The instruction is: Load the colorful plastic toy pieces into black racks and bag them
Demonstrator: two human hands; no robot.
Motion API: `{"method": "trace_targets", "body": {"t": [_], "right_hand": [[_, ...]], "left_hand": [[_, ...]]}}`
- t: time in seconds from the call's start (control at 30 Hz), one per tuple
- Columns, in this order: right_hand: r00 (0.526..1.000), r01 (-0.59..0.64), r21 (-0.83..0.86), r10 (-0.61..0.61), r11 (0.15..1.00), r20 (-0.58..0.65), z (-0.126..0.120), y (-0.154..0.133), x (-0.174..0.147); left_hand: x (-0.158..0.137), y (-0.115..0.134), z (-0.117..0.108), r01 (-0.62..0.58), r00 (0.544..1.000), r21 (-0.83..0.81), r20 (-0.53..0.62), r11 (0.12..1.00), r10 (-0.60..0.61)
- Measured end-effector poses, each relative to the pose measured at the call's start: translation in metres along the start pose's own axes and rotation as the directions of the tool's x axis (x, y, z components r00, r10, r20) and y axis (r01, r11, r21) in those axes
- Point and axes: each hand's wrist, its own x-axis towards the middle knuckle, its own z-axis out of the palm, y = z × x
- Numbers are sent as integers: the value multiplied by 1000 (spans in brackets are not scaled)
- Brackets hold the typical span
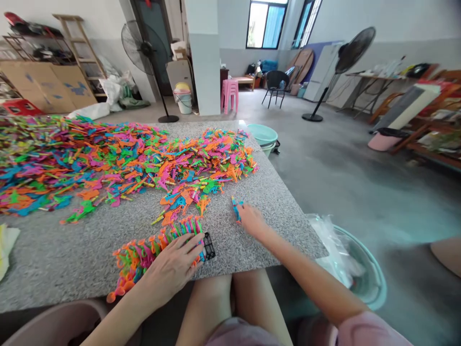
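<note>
Left hand (pixel 180 258) over a toy row (pixel 144 251); right hand (pixel 253 221) closed on a blue toy (pixel 236 209)
Left loosely spread, its grip unclear; toy heap (pixel 201 158) beyond both

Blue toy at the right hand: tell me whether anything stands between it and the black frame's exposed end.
Nothing visible does: between the blue toy at the right hand and the black frame, only speckled tabletop shows. The left hand rests on the row of toys, outside that gap.

Short dusty-pink sleeve (pixel 370 330) on the right arm (pixel 324 293), mauve-grey cloth (pixel 245 332) above 2 bare thighs (pixel 257 298), bare fingers (pixel 193 241)
</note>
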Motion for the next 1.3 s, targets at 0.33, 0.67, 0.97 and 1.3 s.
{"method": "trace_targets", "body": {"t": [0.33,0.67,0.97,1.3], "right_hand": [[870,484,139,-492,864,28,-13,50,61],[975,-158,967,-123,198,185,29,-74,-68],[985,33,614,-128,789,111,13,-106,-53],[924,214,571,-354,793,145,2,-95,-53]], "left_hand": [[-2,7,-2,85,995,-44,64,995,-83],[0,6,-3,74,992,-34,105,997,-70],[4,9,-7,110,990,-114,105,987,-98],[2,7,-1,89,994,-80,65,993,-84]]}}
